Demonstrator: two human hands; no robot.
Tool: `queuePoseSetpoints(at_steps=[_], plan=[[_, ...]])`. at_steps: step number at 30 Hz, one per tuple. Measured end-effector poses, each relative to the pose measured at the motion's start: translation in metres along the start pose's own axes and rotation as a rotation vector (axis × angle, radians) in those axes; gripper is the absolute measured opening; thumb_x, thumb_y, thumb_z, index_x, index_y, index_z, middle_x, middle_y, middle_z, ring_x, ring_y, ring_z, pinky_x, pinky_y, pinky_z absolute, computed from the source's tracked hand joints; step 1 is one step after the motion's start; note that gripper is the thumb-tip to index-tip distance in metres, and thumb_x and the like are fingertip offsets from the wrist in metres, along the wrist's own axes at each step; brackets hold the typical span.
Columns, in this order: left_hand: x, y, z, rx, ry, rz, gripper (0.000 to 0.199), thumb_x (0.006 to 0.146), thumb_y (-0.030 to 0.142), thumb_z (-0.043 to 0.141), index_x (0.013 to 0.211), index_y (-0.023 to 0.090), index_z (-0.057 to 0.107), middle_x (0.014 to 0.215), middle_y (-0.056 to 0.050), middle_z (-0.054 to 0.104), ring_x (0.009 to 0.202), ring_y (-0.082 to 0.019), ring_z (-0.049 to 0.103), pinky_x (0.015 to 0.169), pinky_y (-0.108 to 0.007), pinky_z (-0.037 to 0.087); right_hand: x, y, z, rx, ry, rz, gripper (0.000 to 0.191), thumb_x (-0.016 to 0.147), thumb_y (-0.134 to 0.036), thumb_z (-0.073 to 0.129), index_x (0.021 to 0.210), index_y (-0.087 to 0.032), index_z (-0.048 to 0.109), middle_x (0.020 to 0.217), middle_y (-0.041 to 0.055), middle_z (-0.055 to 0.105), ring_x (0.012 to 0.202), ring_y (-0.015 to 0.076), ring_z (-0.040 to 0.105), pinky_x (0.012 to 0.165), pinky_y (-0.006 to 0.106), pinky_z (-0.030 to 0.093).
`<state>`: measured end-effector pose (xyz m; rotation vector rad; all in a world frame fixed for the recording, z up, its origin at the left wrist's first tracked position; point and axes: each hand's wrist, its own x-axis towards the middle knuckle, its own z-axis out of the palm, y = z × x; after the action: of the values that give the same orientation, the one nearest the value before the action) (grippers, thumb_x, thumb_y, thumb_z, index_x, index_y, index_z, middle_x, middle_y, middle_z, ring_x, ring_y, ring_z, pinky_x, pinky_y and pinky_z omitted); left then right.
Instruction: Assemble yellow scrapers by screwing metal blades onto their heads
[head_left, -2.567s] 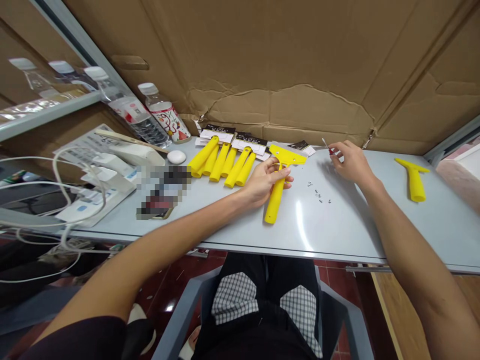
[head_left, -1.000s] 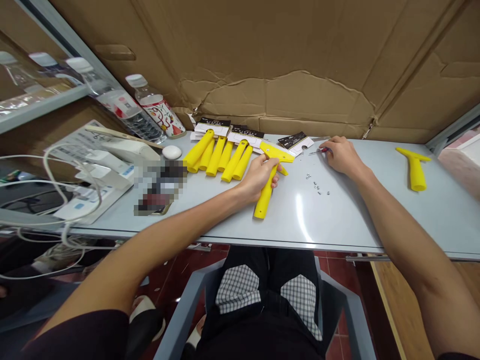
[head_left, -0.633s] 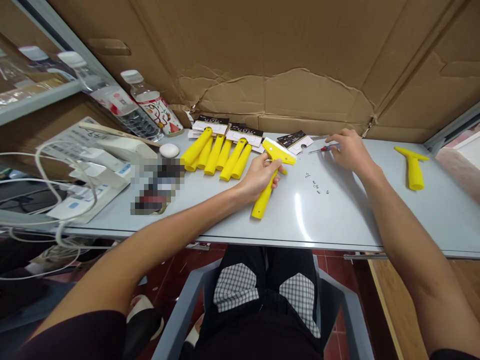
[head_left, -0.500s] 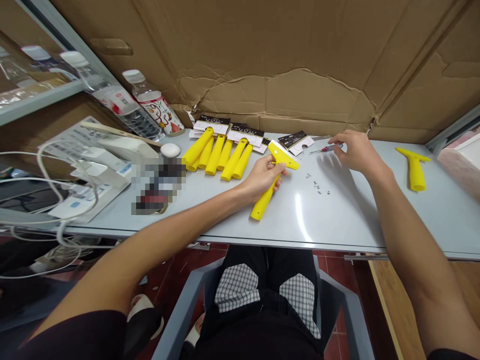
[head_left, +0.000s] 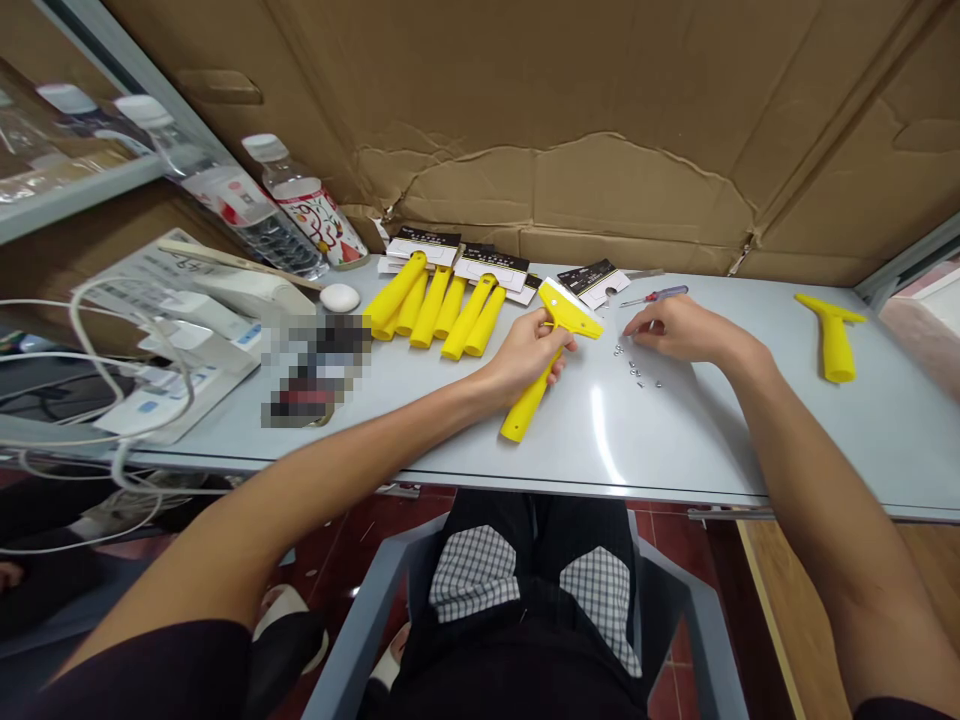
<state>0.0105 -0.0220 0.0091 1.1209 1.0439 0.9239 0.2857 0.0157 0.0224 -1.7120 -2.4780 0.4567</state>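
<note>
The left hand (head_left: pixel 525 355) is gripping a yellow scraper (head_left: pixel 526 408) mid-table, fingers curled around its neck, while the right hand (head_left: pixel 682 332), fingers loosely spread, is hovering over small screws (head_left: pixel 636 372), just below a screwdriver (head_left: pixel 652 297). Yellow handles (head_left: pixel 431 310) are lying left of them, another scraper (head_left: pixel 831 345) far right.

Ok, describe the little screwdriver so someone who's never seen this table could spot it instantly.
Along the back of the pale grey table, below the torn cardboard, look just beyond the person's right hand. The small screwdriver lies there, thin metal shaft and red handle, the only slender tool beside the chunky yellow scrapers.
</note>
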Motion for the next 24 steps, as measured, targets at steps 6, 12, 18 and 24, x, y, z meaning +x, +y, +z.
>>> queuePoseSetpoints(at_steps=[6, 12, 18, 24], plan=[[0.000, 0.000, 0.001, -0.007, 0.009, -0.012, 0.014, 0.092, 0.009, 0.063, 0.095, 0.022, 0.057, 0.087, -0.002, 0.068, 0.046, -0.007, 0.050, 0.041, -0.026, 0.035, 0.004, -0.016, 0.009, 0.022, 0.015, -0.148, 0.033, 0.093, -0.019, 0.063, 0.114, -0.026, 0.087, 0.100, 0.0084, 0.079, 0.083, 0.0247, 0.068, 0.077, 0.040, 0.053], [0.001, 0.000, 0.002, 0.000, 0.008, -0.016, 0.015, 0.092, 0.009, 0.064, 0.097, 0.022, 0.058, 0.086, -0.002, 0.068, 0.047, -0.007, 0.049, 0.041, -0.025, 0.034, 0.007, -0.019, 0.014, 0.040, 0.017, -0.175, 0.018, 0.088, -0.018, 0.066, 0.091, -0.025, 0.082, 0.096, 0.0073, 0.080, 0.085, 0.0261, 0.069, 0.078, 0.041, 0.052], [-0.001, 0.000, 0.002, 0.010, -0.005, -0.023, 0.013, 0.092, 0.010, 0.063, 0.098, 0.021, 0.058, 0.086, -0.001, 0.067, 0.047, -0.007, 0.050, 0.041, -0.024, 0.036, 0.003, -0.022, 0.013, 0.029, 0.114, -0.201, 0.012, 0.091, -0.017, 0.062, 0.088, -0.022, 0.073, 0.095, 0.0088, 0.074, 0.085, 0.0255, 0.066, 0.079, 0.041, 0.052], [-0.005, -0.004, 0.002, 0.023, -0.043, 0.007, 0.012, 0.092, 0.013, 0.065, 0.100, 0.020, 0.059, 0.085, -0.001, 0.066, 0.047, -0.007, 0.050, 0.040, -0.024, 0.038, -0.008, -0.056, 0.005, 0.339, 0.460, -0.272, 0.013, 0.098, -0.029, 0.065, 0.095, -0.026, 0.077, 0.114, 0.0109, 0.072, 0.105, 0.0297, 0.068, 0.082, 0.043, 0.056]])
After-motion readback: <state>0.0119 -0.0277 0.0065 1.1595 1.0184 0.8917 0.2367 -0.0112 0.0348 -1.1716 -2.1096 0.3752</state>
